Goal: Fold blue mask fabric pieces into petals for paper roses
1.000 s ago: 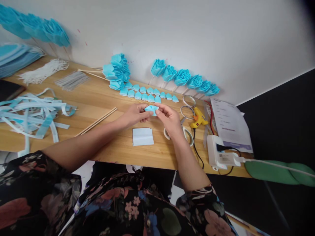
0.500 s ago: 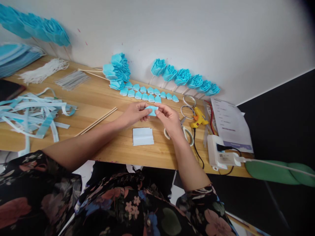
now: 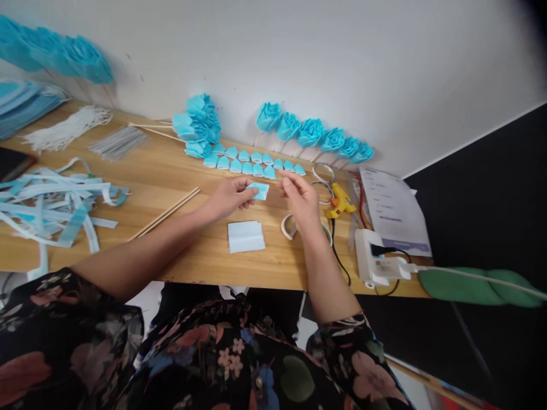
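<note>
Between the thumb and fingers of my left hand (image 3: 235,195) is a small folded piece of light blue fabric (image 3: 261,192), its right end sticking out free. Just to the right of it, my right hand (image 3: 299,196) is apart from the piece, fingers loosely bent and spread, nothing seen in them. Below the hands a flat pale blue fabric rectangle (image 3: 246,237) lies on the wooden table (image 3: 205,256). Beyond them run two rows of small pointed folded blue petals (image 3: 247,168). White-handled scissors (image 3: 289,226) lie partly hidden under my right wrist.
Blue fabric roses on sticks (image 3: 310,132) lean against the wall, with a rose bunch (image 3: 197,126) further left. A yellow glue gun (image 3: 341,201), tape rolls (image 3: 323,172) and a white power strip (image 3: 366,259) stand right. Cut strips (image 3: 81,199) and wooden sticks (image 3: 164,214) lie left.
My right hand has let go of the folded blue fabric piece and moved to the right. My left hand still holds it. The whole view has shifted slightly.
</note>
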Tool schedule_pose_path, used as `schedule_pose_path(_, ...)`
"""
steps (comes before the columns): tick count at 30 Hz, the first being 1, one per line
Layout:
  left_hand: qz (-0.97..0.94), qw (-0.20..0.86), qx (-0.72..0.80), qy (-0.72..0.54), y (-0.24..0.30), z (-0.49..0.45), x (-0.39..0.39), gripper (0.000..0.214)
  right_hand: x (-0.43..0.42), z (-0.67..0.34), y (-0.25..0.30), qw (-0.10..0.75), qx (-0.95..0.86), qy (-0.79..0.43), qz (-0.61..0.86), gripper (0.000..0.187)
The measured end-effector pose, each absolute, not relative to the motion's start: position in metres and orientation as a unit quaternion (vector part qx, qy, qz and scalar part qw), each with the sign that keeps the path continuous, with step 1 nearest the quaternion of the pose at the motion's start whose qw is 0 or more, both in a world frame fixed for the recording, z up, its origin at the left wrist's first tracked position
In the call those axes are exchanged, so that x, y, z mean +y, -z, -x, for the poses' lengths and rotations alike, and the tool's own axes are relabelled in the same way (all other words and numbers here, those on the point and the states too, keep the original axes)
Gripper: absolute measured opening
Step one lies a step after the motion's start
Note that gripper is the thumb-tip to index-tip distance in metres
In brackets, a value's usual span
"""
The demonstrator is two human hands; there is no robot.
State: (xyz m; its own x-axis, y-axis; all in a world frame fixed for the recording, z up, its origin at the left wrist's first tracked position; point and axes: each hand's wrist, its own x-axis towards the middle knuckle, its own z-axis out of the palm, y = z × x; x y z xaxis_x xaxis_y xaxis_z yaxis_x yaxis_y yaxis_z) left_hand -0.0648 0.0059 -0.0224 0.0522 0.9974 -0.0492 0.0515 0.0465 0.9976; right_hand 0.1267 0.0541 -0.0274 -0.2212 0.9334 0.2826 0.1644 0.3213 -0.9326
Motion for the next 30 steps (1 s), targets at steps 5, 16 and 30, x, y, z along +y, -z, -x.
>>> schedule_pose_path(5,-0.522,0.500,0.517,-0.459,0.024,0.067,0.006,0.022,0.060,-0.160,-0.011,0.517,-0.673,-0.262,0.459,0.039)
schedule_pose_path(16,-0.519,0.489,0.518,-0.472,0.028,0.066,0.006,0.022,0.052,-0.208,0.015,0.298,-0.736,-0.132,0.593,0.013)
schedule_pose_path(30,-0.526,0.496,0.507,-0.469,0.027,0.065,0.005,0.024,0.049,-0.188,0.043,0.194,-0.737,-0.026,0.647,0.016)
